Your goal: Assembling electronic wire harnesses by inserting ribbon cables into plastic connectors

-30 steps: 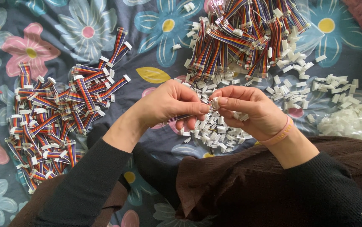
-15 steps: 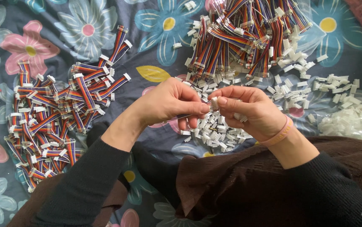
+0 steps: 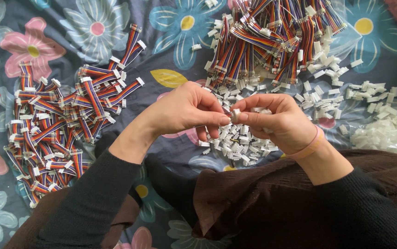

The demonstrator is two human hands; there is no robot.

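Small white plastic connector (image 3: 235, 113), boxy, pinched between fingers of left hand (image 3: 187, 113) and right hand (image 3: 279, 122)

Dark floral cloth (image 3: 115, 14), soft daylight

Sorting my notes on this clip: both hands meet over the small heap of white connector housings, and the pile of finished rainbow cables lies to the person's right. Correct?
Not quite. The head view shows the finished rainbow cables to the person's left. The left hand and right hand do meet over the white connector housings.
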